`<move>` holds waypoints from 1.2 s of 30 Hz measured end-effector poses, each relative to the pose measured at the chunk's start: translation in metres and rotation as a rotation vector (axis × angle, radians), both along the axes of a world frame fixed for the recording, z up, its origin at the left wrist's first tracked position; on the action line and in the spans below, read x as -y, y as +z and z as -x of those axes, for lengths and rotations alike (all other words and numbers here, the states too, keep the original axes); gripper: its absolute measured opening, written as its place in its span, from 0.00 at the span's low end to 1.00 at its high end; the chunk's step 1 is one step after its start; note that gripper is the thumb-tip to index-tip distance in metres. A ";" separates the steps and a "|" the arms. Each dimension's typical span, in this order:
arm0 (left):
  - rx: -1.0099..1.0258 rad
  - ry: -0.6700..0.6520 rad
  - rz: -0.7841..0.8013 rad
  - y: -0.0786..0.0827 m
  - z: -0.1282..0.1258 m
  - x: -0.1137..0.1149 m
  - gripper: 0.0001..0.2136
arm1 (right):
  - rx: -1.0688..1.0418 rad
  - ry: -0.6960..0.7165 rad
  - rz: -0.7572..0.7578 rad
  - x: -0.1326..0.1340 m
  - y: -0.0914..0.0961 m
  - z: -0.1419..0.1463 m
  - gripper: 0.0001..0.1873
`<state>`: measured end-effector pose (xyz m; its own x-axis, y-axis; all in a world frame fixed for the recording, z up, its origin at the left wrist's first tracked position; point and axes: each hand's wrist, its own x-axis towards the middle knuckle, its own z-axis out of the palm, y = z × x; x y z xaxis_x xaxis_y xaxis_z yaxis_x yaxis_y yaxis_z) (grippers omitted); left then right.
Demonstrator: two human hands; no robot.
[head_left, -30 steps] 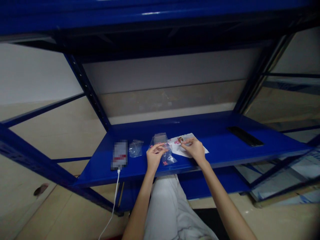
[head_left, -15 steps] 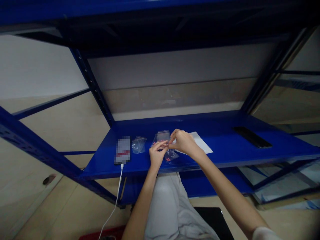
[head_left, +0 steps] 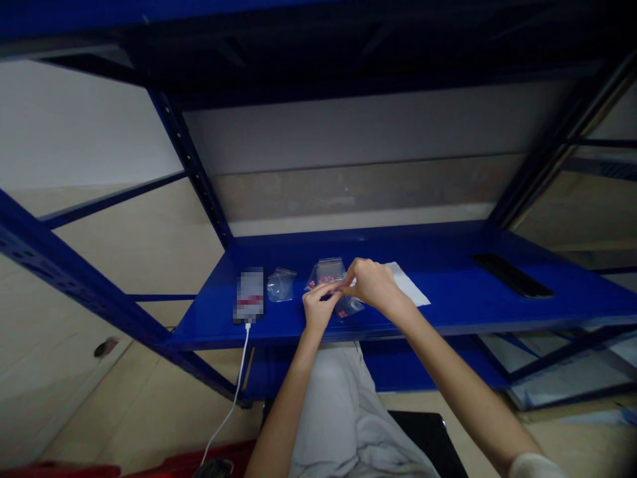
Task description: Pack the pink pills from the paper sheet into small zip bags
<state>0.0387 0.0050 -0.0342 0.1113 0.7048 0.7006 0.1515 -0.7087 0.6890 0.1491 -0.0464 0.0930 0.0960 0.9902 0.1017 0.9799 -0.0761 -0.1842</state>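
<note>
My left hand [head_left: 317, 307] curls over a clear plastic zip bag [head_left: 349, 306] on the blue steel shelf [head_left: 448, 307], and its fingers seem to grip the bag's edge. The bag holds small pink pieces, and its upper part [head_left: 327, 271] shows behind my fingers. My right hand [head_left: 371, 283] meets my left fingertips in a tight pinch, and whatever lies in that pinch is hidden. Just right of it lies a white paper sheet [head_left: 409, 284]. A smaller clear bag [head_left: 281, 285] rests to the left.
A phone with a blurred screen [head_left: 249, 295] lies at the shelf's left, its white cable [head_left: 239, 388] hanging over the front edge. A dark flat device [head_left: 512, 275] lies at the right. My pale trousers [head_left: 338, 411] show below the shelf, with red objects [head_left: 199, 461] on the floor.
My right hand has moved left from the white paper to my left fingertips. The small brown item on the paper no longer shows. The whole view has drifted slightly.
</note>
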 end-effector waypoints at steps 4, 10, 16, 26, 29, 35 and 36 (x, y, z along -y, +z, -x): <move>0.018 0.015 -0.022 0.000 0.000 0.001 0.06 | 0.011 -0.009 0.025 -0.002 -0.004 0.002 0.08; 0.049 0.007 0.046 0.002 0.000 0.000 0.06 | -0.084 0.074 -0.052 -0.004 -0.011 -0.003 0.12; 0.157 -0.009 0.183 0.004 -0.002 0.000 0.08 | -0.293 -0.070 -0.365 -0.009 -0.019 -0.042 0.13; 0.335 -0.091 0.420 0.002 -0.004 -0.001 0.09 | -0.251 -0.352 -0.170 -0.012 -0.099 -0.108 0.15; 0.357 -0.104 0.423 0.001 -0.004 -0.002 0.09 | -0.249 -0.377 -0.194 -0.015 -0.106 -0.104 0.19; 0.283 -0.070 0.297 0.000 -0.003 -0.001 0.08 | -0.256 -0.424 -0.214 -0.020 -0.107 -0.099 0.19; 0.264 -0.053 0.268 0.000 -0.002 -0.001 0.08 | -0.260 -0.428 -0.213 -0.020 -0.106 -0.099 0.18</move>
<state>0.0411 0.0061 -0.0340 -0.0077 0.8651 0.5016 -0.0882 -0.5002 0.8614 0.2480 -0.0263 -0.0134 0.5352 0.8171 0.2145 0.7893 -0.3932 -0.4715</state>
